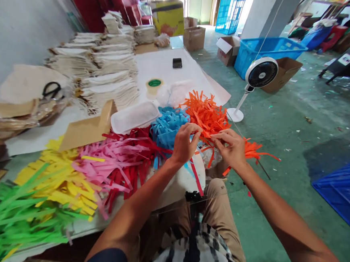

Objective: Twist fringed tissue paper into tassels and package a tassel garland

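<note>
My left hand (pixel 183 143) is closed in a pinch at the near edge of a heap of orange paper strips (pixel 206 113). Close by on its right, my right hand (pixel 231 148) also pinches orange strips, thumb against fingers. What exactly lies between the fingertips is small and partly hidden. More orange strips (pixel 252 150) stick out past the right hand. Just left of the orange heap lie blue strips (pixel 170 124). Dark red strips (pixel 139 152), pink strips (pixel 107 160), yellow strips (pixel 59 178) and green strips (pixel 19 215) spread along the table edge toward the left.
A clear plastic tray (pixel 136 117) and folded brown cardboard (pixel 87 130) lie behind the strips. Beyond are a tape roll (pixel 154 83), a phone (pixel 177 63), stacked pale bundles (pixel 112 75) and black-handled scissors (pixel 52 90). A white fan (pixel 261 72) stands right; blue crates (pixel 342 192) sit on the floor.
</note>
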Tool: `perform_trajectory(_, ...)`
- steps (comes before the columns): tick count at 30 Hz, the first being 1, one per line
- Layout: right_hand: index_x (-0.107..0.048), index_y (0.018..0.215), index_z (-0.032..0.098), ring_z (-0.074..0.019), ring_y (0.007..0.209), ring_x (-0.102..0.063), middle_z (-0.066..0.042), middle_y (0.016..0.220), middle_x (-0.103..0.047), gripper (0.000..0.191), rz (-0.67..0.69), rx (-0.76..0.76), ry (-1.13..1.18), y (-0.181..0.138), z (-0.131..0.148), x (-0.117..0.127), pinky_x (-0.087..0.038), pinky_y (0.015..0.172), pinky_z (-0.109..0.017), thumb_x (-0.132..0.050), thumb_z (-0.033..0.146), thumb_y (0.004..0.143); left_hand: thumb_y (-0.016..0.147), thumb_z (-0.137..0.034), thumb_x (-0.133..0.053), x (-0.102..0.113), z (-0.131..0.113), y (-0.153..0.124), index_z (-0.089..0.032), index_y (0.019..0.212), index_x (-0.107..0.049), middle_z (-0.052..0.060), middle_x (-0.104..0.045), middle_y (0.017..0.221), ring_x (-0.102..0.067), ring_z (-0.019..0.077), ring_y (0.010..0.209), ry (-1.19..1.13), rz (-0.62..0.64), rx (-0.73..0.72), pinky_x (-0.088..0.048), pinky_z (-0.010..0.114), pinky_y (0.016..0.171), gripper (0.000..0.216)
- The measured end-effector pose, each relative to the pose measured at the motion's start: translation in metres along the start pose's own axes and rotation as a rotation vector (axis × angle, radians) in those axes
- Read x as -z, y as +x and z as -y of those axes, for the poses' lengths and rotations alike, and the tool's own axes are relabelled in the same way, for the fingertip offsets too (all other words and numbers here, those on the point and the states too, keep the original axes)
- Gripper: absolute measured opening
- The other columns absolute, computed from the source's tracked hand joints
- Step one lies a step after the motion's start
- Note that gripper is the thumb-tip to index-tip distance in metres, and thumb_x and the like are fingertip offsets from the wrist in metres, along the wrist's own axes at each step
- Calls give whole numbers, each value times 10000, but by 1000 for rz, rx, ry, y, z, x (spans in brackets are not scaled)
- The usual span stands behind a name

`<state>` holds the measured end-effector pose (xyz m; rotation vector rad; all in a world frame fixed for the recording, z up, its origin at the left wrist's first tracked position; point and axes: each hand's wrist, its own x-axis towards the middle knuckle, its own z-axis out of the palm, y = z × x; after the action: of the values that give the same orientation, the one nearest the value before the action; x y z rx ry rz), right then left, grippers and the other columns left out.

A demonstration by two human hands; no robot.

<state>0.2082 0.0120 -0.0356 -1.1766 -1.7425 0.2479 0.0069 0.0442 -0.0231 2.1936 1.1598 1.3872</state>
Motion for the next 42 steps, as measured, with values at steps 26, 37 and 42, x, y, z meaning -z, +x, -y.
perform_trajectory(26,-799,854,239,-176,730,-629,-34,888,-733,97,46,-19,89,31,4,9,-495,659,-328,-712,246,897,868,-170,-751,13,32,25,-222,777,-786,19,-823,874,-764,188,846,-288,194,101,-604,333,846,111)
perform_trajectory(37,-766,944,249,-228,940,-720,-63,1017,-764,154,103,122,-22,41,15,5,-569,845,-383,-626,283,997,885,-132,-714,-4,22,24,-214,885,-744,17,-743,880,-655,177,854,188,227,-70,-490,289,769,88)
perform_trajectory(42,-767,937,262,-232,969,-717,-61,1025,-773,133,85,132,-6,51,14,18,-571,880,-405,-660,311,999,993,-184,-653,-8,30,35,-211,758,-698,24,-717,888,-631,177,860,248,275,-193,-469,305,791,242)
